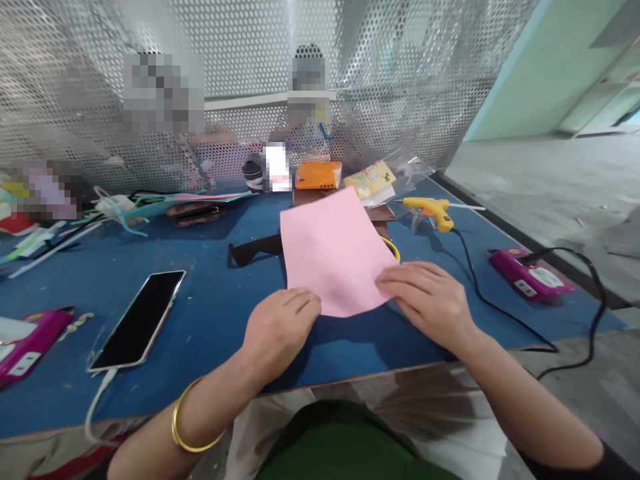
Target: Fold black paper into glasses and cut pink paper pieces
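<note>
A pink sheet of paper (335, 250) lies on the blue table (210, 313) in front of me. My left hand (280, 327) rests at the sheet's near left corner with its fingers curled on the edge. My right hand (430, 297) presses the near right corner with its fingers together on the paper. A gold bangle (187, 427) circles my left wrist. Dark brown paper (255, 250) and a yellow ring (393, 248) peek out from under the pink sheet.
A black phone (140, 319) on a white cable lies to the left. A yellow glue gun (433, 210) with a black cord lies to the right, near a magenta power strip (530, 273). Another magenta strip (27, 343) sits far left. Two people sit behind a perforated screen (240, 73).
</note>
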`<state>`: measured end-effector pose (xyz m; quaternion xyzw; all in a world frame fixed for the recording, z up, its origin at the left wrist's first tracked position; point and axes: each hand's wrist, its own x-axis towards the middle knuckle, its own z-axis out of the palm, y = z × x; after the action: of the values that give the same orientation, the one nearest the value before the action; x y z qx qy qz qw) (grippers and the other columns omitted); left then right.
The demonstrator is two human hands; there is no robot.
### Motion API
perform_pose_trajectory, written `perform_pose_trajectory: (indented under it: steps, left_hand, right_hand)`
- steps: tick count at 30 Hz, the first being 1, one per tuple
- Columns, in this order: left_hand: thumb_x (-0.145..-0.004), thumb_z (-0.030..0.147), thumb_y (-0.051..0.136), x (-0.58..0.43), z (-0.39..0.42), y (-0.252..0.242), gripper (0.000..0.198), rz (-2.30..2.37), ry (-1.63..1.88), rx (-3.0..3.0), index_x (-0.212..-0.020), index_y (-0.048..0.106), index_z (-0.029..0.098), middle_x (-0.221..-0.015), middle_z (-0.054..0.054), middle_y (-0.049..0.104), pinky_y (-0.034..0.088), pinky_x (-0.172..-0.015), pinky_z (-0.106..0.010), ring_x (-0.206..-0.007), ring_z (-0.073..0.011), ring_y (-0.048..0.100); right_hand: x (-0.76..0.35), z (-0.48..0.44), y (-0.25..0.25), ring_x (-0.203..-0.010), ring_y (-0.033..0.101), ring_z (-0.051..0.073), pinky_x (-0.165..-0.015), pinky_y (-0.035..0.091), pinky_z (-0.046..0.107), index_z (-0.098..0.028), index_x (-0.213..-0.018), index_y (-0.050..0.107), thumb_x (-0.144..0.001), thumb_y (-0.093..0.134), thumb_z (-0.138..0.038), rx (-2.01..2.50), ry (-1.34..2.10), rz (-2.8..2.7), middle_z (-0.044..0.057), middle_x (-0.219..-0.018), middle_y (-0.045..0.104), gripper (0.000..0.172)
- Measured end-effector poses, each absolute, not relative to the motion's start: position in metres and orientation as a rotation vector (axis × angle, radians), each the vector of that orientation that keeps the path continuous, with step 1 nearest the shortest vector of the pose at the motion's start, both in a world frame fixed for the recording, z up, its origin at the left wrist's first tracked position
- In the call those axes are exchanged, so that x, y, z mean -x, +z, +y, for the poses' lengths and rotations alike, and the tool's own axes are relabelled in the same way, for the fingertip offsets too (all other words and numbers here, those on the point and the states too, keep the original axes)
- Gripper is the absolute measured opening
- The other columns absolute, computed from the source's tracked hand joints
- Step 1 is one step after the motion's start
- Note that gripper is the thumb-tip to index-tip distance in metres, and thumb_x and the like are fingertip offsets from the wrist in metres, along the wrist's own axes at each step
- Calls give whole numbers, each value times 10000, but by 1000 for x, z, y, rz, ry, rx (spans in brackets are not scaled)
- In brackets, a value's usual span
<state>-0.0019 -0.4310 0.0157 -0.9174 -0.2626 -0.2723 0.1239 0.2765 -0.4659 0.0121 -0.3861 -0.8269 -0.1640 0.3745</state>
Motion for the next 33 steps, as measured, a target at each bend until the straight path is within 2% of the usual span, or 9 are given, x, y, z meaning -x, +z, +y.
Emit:
perform_pose_trajectory:
  steps: [3,9,11,16,21,25,33]
  left_hand:
    - [-1006,173,442,4,-448,5,294,-864,-783,2785,-855,694,172,-868,-32,775,588,-682,-298,-787,-177,729]
    - [-992,178,483,10,-463,-2,252,-903,-820,2849,-960,733,180,-1002,-42,788,611,-806,-343,-933,-206,741]
    - [-986,188,505,11,-464,-3,237,-918,-820,2857,-972,741,201,-1006,-30,792,613,-817,-358,-940,-213,746]
    - [-963,198,565,12,-466,-5,181,-991,-909,2866,-985,744,209,-997,-13,797,621,-838,-375,-941,-219,757]
    - [-939,181,597,12,-466,-6,149,-1108,-1012,2864,-940,745,202,-957,-6,801,626,-847,-378,-916,-210,762]
    - [-935,180,607,12,-464,-5,141,-1137,-1045,2904,-920,744,212,-935,3,799,621,-865,-378,-923,-204,756]
    - [-924,181,630,12,-465,-2,122,-1174,-1073,3019,-873,727,234,-894,24,790,603,-861,-351,-920,-190,742]
  right_hand:
    - [-275,-485,-7,-940,746,187,-908,533,393,-224,-949,725,-940,535,-82,1103,-326,-2204,15,-977,796,237]
    - [-251,-510,-11,-1070,690,241,-1000,462,481,-224,-1051,705,-941,597,-187,1323,-86,-2168,57,-1116,762,158]
    - [-237,-511,-7,-1037,688,225,-1005,446,469,-235,-1050,705,-945,600,-195,1288,13,-2172,46,-1102,762,153]
    - [-216,-507,-5,-829,666,178,-873,448,385,-225,-904,706,-974,542,-140,1236,96,-2152,10,-912,760,197]
    - [-215,-507,-5,-865,660,197,-899,420,395,-214,-926,697,-955,601,-186,1268,182,-2159,23,-945,757,105]
    - [-215,-507,-5,-838,660,175,-934,397,397,-225,-908,700,-965,566,-134,1277,169,-2108,0,-918,757,171]
    - [-218,-509,-9,-852,619,198,-789,390,379,-239,-847,700,-935,629,-176,1402,397,-1958,13,-888,697,130]
